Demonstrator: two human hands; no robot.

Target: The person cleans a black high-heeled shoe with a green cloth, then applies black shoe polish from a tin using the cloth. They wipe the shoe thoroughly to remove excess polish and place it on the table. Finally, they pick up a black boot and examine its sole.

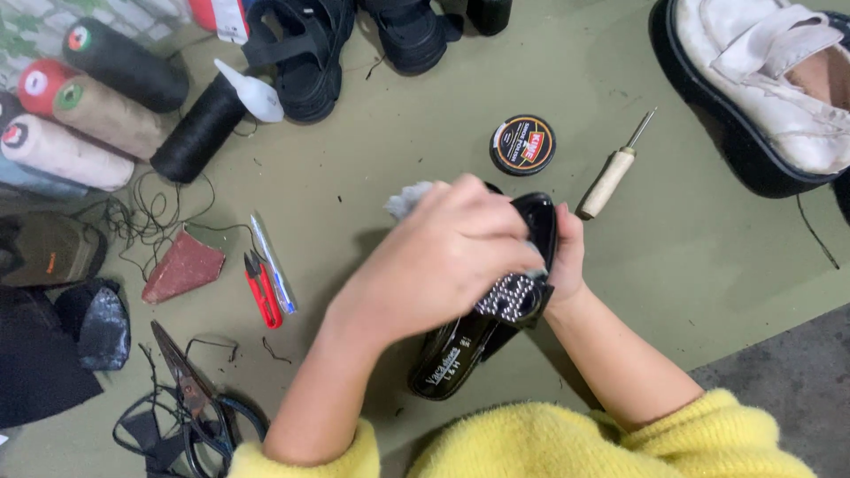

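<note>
Left hand [447, 257] is closed over a pale cloth [405, 200], pressing it against the upper of a glossy black shoe [496, 305]; right hand [567, 257] grips the far side of that shoe, fingers mostly hidden behind it. The shoe lies between both hands, toe pointing away, with a studded band [509, 296] across its strap just under the left hand's knuckles.

Surroundings, largest first: a white platform shoe with a black sole [761, 88] sits well beyond and to the right of the right hand, cut off by the frame edge. Black sandals [305, 53] lie far ahead of the left hand. Thread cones [97, 115] are stacked far to the left. Black scissors [199, 403] rest near the left forearm. A round black polish tin [522, 144] stands just ahead of both hands, lid on. A wooden-handled awl [611, 177] lies just beside the right hand, apart from it. Red snips [263, 289] and a reddish triangular scrap [181, 267] lie left of the left hand.

Open green mat [708, 265] extends to the right of the right hand; loose black thread clutters the left side.

The shoe's toe interior and the cloth's full extent are hidden under the left hand.
</note>
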